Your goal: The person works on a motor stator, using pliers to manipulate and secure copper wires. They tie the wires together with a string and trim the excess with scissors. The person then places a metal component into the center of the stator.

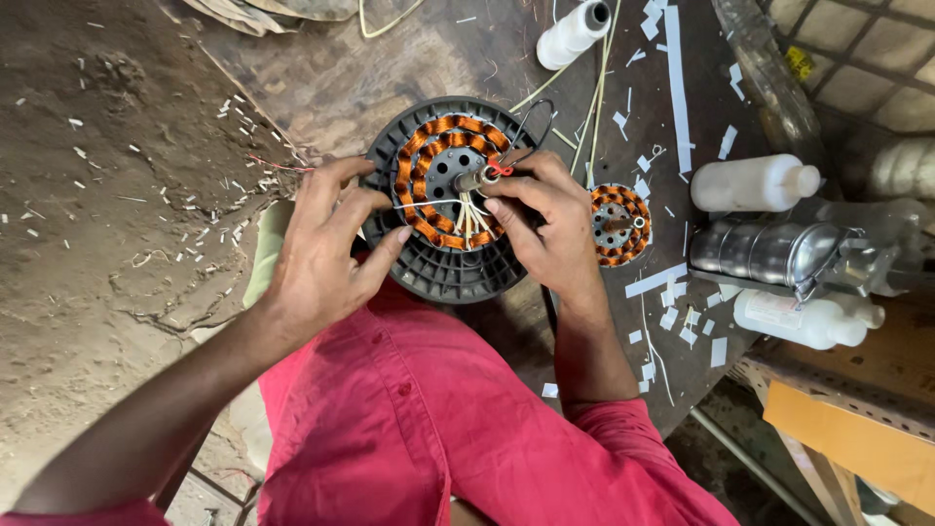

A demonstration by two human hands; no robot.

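We clamp our left hand (pixel 326 248) on the rim of the round motor stator (pixel 450 195); our right hand (pixel 545 219) pinches its white leads (pixel 466 216), a smaller stator (pixel 619 225) just beside that hand on the desk (pixel 370 78).

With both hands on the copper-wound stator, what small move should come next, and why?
Probably draw the white thread taut with the left hand: it crosses the round black stator with orange copper coils slackly, while the right hand steadies the hub.

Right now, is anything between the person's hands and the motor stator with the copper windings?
Nothing visible. The left hand grips the rim of the stator, and the right hand rests on the windings by the white leads.
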